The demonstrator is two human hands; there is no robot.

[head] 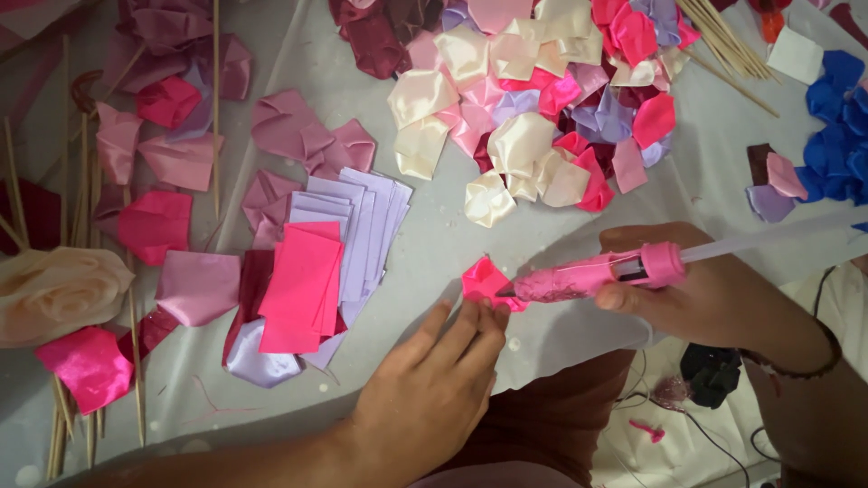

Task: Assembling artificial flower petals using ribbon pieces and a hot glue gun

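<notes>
The left hand [432,384] is pinching a small folded hot-pink ribbon petal [484,282] between its fingertips [493,316], fingers nearly closed on the petal's lower edge. The right hand [701,294] is wrapping shut around a pink glue gun [588,276], one only, with a clear glue stick [768,235] sticking out of its back end. The gun's long axis is lying nearly level, running right to left, and its tip is meeting the petal's right side; so the petal is sitting just left of the right hand and just above the left, which is the nearer of the two.

Both are working over a surface draped in a pale sheet [452,235]. Left of the hands, a fanned stack of cut ribbon pieces is lying: a few hot-pink rectangles [298,289] over lilac strips [362,217], too overlapped to count exactly. Toward the far edge a heap of folded petals [533,99] in cream, pink, lilac and maroon is piling up, dozens at least. Blue petals [836,126] are clustering at the right edge. Along the left edge, wooden skewers [136,361], looser mauve and pink petals, and one finished cream rose [54,289] are lying. More skewers [723,41] are resting at the far right corner.
</notes>
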